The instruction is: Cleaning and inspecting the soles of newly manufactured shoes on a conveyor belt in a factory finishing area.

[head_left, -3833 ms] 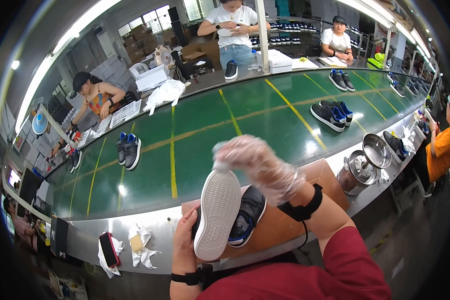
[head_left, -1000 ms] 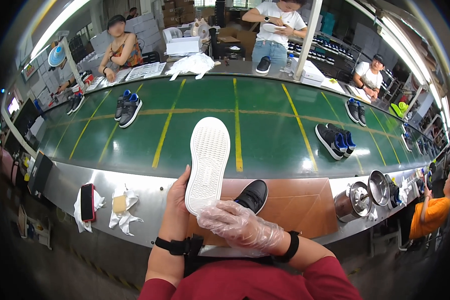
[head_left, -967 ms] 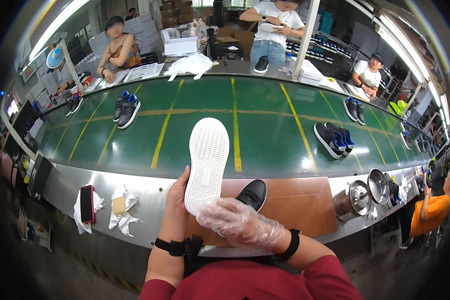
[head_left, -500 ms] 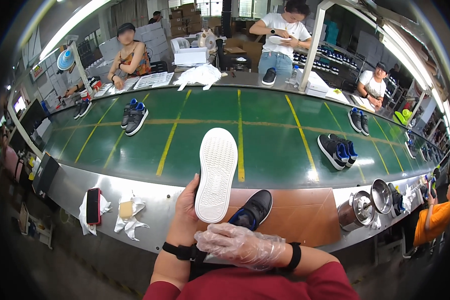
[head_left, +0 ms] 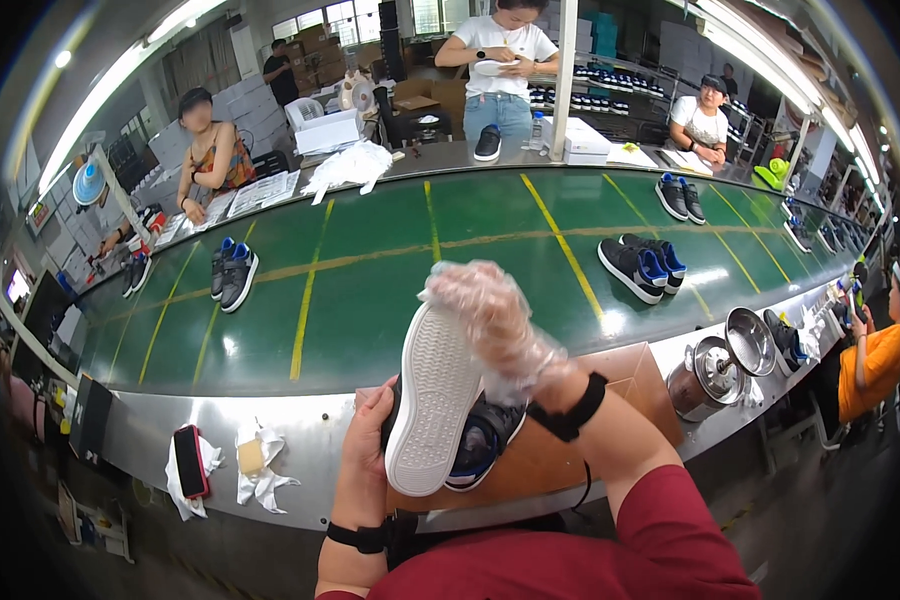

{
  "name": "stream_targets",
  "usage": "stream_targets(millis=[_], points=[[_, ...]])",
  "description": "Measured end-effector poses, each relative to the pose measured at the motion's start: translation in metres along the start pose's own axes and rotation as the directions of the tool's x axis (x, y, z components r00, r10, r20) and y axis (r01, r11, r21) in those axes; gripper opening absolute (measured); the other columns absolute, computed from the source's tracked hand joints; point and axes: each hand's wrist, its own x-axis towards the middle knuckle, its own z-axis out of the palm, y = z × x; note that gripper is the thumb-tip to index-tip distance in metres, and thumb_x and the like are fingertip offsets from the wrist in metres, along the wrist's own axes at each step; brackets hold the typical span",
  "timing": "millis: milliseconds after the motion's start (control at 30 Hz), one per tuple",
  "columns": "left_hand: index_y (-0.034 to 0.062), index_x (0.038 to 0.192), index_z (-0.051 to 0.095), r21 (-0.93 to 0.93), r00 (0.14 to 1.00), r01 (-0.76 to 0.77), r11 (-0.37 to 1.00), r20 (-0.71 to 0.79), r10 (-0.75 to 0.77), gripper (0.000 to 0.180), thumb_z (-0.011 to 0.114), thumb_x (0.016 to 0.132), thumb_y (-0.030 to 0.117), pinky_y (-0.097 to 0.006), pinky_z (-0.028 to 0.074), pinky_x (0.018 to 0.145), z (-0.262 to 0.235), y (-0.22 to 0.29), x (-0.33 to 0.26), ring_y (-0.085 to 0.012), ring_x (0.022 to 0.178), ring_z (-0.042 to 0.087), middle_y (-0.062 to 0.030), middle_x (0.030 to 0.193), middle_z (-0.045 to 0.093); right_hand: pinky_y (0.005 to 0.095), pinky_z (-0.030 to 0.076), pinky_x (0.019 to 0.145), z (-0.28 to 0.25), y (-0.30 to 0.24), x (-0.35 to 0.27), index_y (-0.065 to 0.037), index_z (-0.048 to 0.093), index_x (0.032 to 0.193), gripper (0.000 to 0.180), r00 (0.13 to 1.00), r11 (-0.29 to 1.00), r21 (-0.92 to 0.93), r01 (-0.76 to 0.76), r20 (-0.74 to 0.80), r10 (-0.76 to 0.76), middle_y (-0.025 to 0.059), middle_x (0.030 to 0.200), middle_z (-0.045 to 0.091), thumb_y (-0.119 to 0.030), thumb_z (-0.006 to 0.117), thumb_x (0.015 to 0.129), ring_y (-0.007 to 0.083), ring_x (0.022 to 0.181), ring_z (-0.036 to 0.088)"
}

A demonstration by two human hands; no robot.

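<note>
1. Fingers of my right hand (head_left: 490, 320), inside a clear plastic glove, lie curved and closed over the toe end of the white sole (head_left: 436, 398); they press on it rather than pinch it.
2. Fingers of my left hand (head_left: 368, 440) wrap the sneaker (head_left: 470, 440) from its left side near the heel, closed on it, and carry its weight.
3. Position of the work: I hold the sneaker sole-up above the brown pad (head_left: 560, 440) at my station, just short of the green conveyor belt (head_left: 360, 270).
4. Progress, as I judge it: the sole is already joined to the upper. Pressing or checking along the toe appears to be the step in hand. The shoe is not yet set down on the belt, so that remains.
5. Appearance of the sneaker: dark upper with a blue patch at the side, showing under the sole. The sole is flat, white and finely ribbed, with a clean edge; I see no smear or gap, though the toe is hidden by my glove.
6. Surroundings: finished pairs (head_left: 638, 266) of the same dark sneaker stand on the belt. A metal pot with its lid (head_left: 722, 362) open sits to my right, and a phone (head_left: 190, 460) on rags lies to my left.
</note>
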Motion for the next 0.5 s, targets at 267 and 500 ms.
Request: stream_targets(millis=[267, 500], points=[[0.0002, 0.117, 0.059, 0.056, 0.997, -0.014, 0.998, -0.075, 0.018, 0.028, 0.057, 0.092, 0.011, -0.033, 0.055, 0.082, -0.022, -0.002, 0.001, -0.0201, 0.091, 0.066, -0.0123, 0.103, 0.066, 0.0396, 0.048, 0.089, -0.034, -0.062, -0.005, -0.004, 0.064, 0.105, 0.037, 0.986, 0.993, 0.091, -0.07, 0.156, 0.055, 0.0142, 0.11, 0.062, 0.003, 0.059, 0.069, 0.03, 0.106, 0.057], [-0.0008, 0.12, 0.056, 0.228, 0.999, -0.04, 0.973, -0.024, 0.046, 0.032, 0.058, 0.09, 0.007, -0.032, 0.055, 0.083, -0.015, -0.004, -0.008, -0.0196, 0.093, 0.065, -0.0119, 0.108, 0.065, 0.0347, 0.044, 0.097, -0.015, -0.053, -0.025, -0.005, 0.061, 0.107, 0.034, 0.926, 0.992, -0.069, 0.102, 0.372, -0.069, 0.0129, 0.115, 0.058, -0.006, 0.06, 0.073, 0.0259, 0.108, 0.056]])
